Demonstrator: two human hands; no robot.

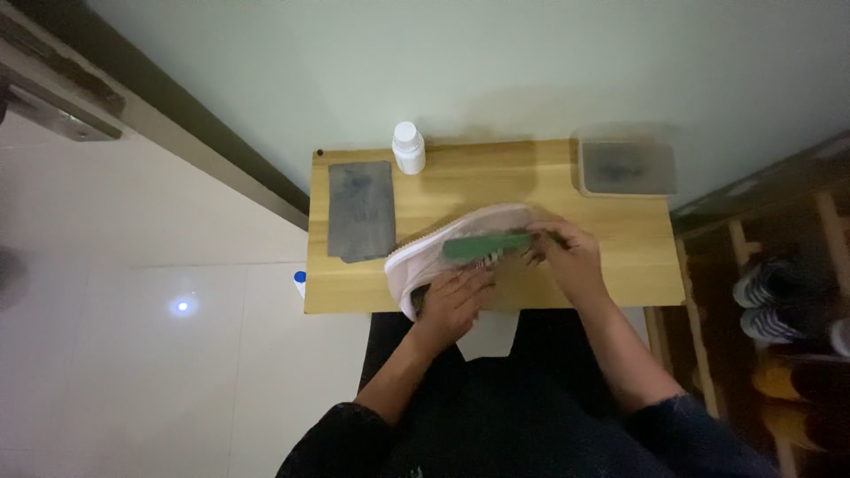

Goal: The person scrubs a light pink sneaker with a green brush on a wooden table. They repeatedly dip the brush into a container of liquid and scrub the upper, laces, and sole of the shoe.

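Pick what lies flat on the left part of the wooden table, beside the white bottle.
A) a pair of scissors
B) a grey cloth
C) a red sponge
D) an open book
B: a grey cloth lies flat on the left part of the table, just left of the white bottle, away from the shoe that the hands work on.
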